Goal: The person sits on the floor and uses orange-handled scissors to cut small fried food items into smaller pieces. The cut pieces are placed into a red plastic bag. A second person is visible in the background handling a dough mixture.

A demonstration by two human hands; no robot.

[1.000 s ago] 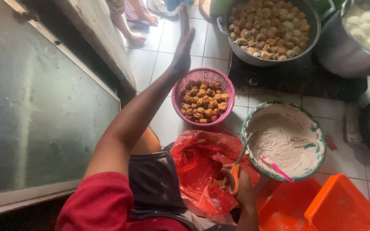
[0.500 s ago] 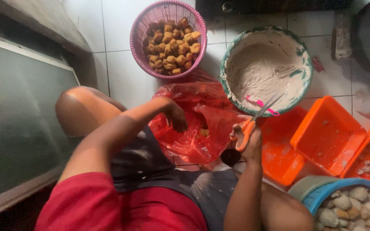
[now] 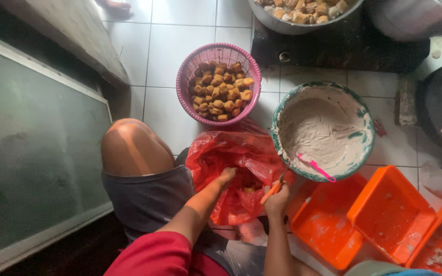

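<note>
Right hand [image 3: 277, 200] clamped on orange-handled scissors [image 3: 272, 190] at the red bag [image 3: 231, 168] mouth, left hand [image 3: 226, 176] dipping inside, grip hidden, batter bowl [image 3: 282, 110] rim crowding right, pink basket [image 3: 185, 76] just beyond.

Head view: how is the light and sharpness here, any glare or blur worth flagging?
Head view: soft daylight; mild glare on the white floor tiles and knee; left hand slightly soft in the red bag; pink basket sharp; wide-angle bending at edges.

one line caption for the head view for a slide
Left hand reaches into a red plastic bag; right hand holds orange-handled scissors.
</note>
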